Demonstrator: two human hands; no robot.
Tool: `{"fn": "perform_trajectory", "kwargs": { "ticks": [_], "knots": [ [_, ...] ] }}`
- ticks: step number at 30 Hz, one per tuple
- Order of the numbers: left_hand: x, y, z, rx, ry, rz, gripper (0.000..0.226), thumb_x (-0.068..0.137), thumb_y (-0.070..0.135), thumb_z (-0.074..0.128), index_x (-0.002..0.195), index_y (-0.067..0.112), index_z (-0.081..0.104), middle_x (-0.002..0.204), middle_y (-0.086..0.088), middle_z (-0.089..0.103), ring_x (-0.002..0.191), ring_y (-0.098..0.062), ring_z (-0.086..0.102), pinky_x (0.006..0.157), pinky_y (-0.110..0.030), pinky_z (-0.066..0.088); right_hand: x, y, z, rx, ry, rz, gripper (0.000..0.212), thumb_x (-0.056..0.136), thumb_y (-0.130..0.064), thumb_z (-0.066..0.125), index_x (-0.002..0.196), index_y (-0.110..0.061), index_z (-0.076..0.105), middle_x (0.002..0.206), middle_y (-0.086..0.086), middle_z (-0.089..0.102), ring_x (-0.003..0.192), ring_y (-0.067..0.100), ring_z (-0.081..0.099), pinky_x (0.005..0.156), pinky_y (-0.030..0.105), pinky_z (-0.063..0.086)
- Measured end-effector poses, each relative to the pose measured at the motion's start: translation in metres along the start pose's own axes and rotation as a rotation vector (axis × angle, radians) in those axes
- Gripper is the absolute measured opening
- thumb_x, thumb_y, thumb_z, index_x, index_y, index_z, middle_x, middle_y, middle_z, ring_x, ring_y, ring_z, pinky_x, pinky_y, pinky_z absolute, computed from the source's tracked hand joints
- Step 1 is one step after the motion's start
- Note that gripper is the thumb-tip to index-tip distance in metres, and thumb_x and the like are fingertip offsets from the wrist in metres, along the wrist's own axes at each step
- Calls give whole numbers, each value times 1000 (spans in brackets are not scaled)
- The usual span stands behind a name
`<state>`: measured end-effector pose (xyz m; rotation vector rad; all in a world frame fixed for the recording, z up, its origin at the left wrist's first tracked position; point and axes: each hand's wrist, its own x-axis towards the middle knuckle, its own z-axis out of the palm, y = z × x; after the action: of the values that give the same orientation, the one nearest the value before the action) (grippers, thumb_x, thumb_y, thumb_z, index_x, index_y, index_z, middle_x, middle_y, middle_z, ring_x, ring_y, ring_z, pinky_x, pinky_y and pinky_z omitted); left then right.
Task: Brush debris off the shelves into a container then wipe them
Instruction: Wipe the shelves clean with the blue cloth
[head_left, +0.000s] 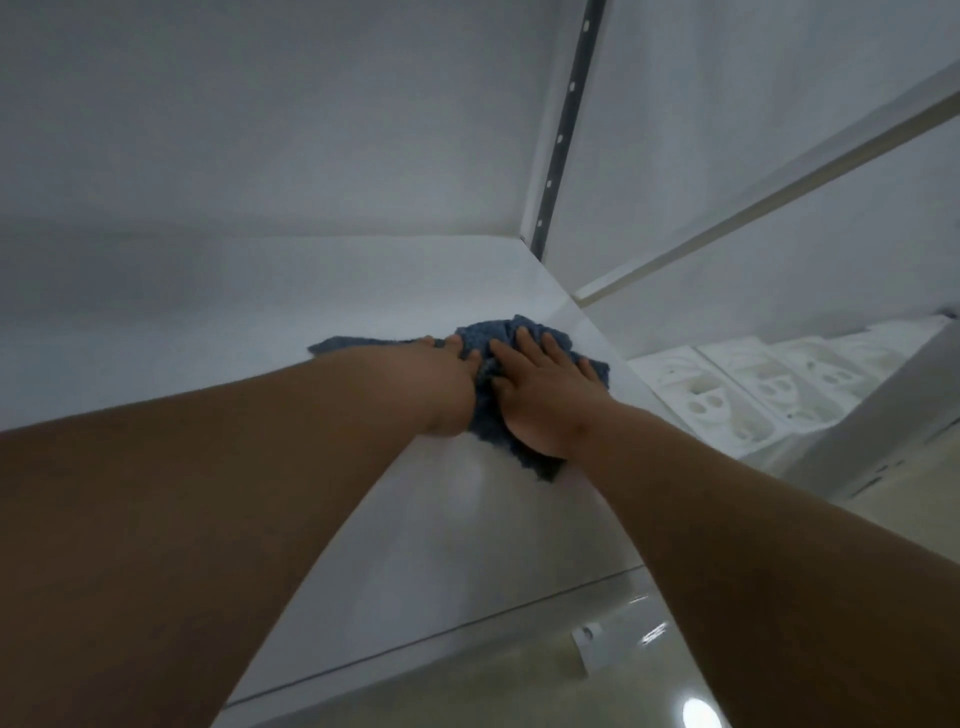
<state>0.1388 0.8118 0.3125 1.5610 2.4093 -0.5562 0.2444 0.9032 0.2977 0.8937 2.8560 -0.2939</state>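
Nearest, at the bottom of the frame, two bare forearms reach up and away over the white shelf (395, 561), whose front edge runs across the lower middle. Just right of centre both hands lie on a blue microfibre cloth (485, 410) spread on the shelf near its right end. The left hand (441, 382) rests on the cloth's left part, fingers extended over it; the right hand (545, 400) presses flat on the bunched right part with fingers spread and straight. Neither hand seems to pinch the fabric.

The cloth looks soft, light and limp, so it should fold and drag rather than slide as one piece. Flat palm pressure over its middle would keep it moving with the hands; a loose corner trails at the left.

Beyond, the dark slotted upright (563, 130) rises in the upper right, and white moulded trays (737, 400) sit at the right.
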Motion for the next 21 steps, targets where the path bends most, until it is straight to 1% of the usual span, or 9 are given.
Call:
{"fn": "perform_trajectory", "kwargs": {
  "ticks": [4,7,9,12,14,15,16,19,21],
  "knots": [
    [24,18,-19,-10,42,10,64,102,26,30,152,10,-7,159,-14,-11,147,-35,-2,119,-44,11,22,23,-10,-87,21,50,58,100,-36,21,155,-29,4,163,0,-7,149,23,-9,119,53,0],
    [51,14,-31,31,39,46,59,103,24,30,152,5,3,159,-17,-5,147,-33,-4,119,-43,8,58,30,-17,-218,18,10,52,100,-37,19,151,-26,21,160,8,9,146,36,4,114,62,13],
    [70,8,-36,63,33,40,56,103,24,31,152,8,8,159,-16,-3,147,-31,1,119,-41,7,81,31,-19,-268,6,14,55,98,-43,19,151,-27,20,158,11,14,144,39,9,112,64,17],
    [88,-2,-41,100,67,38,53,104,22,32,152,10,14,159,-16,2,145,-29,10,116,-36,11,111,29,-21,-283,15,42,62,94,-47,19,152,-23,22,158,12,16,145,38,9,112,64,15],
    [93,-12,-41,56,81,13,55,105,20,29,153,7,6,160,-14,-1,146,-27,6,115,-34,10,126,21,-23,-276,26,22,75,81,-51,13,150,-23,26,158,12,17,145,38,8,111,66,13],
    [95,-20,-41,39,79,-16,56,105,21,28,153,7,1,160,-13,-4,147,-26,4,114,-33,9,134,14,-23,-263,28,28,82,76,-53,9,152,-25,24,159,11,15,146,37,5,112,66,11],
    [96,-30,-40,17,84,-40,57,105,21,27,153,8,-3,160,-12,-8,147,-26,4,114,-33,9,141,7,-23,-233,25,46,83,75,-57,7,153,-29,18,161,9,11,147,36,1,113,65,7],
    [94,-56,-36,-18,77,-92,58,105,19,25,152,9,-7,160,-12,-9,147,-26,7,115,-33,10,152,-18,-23,-129,6,75,69,93,-59,12,155,-30,6,163,4,-6,148,29,-10,116,59,-3],
    [90,-70,-33,-21,79,-97,57,105,20,25,152,7,-4,160,-12,-3,147,-23,7,114,-31,12,153,-32,-23,-89,18,36,66,97,-55,17,155,-26,3,163,3,-9,149,26,-10,117,55,-5]
  ]
}}
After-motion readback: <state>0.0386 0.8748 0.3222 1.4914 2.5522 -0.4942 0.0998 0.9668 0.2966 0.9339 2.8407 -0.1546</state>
